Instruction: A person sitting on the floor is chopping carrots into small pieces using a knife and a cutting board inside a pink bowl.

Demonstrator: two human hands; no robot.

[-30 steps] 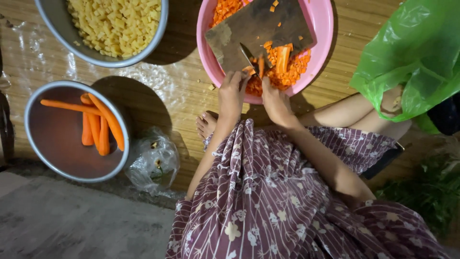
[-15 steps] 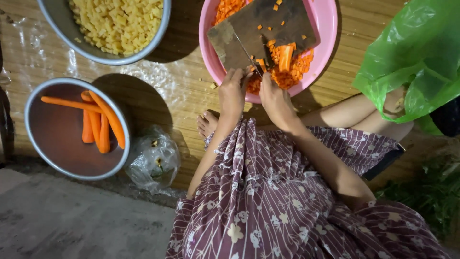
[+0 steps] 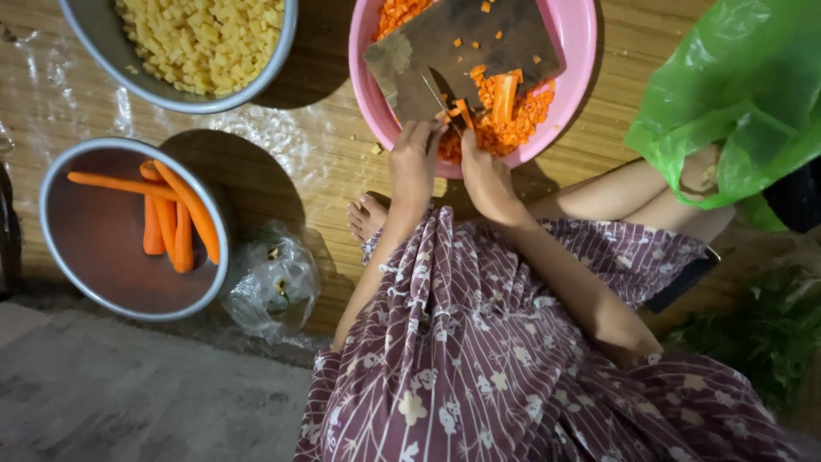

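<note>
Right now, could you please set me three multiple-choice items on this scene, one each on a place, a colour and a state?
1. Where do the whole carrots lie?
A. In the metal bowl at the left
B. On the green bag
C. In the pink basin

2. What colour is the basin under the cutting board?
A. Blue
B. Pink
C. White

3. What state is the food in the top metal bowl?
A. Whole
B. Mashed
C. Diced into small yellow cubes

Answers: 1 A, since long orange carrots rest inside that round bowl; 2 B, since its rim shows pink around the board; 3 C, since the bowl holds many small cubes.
</note>
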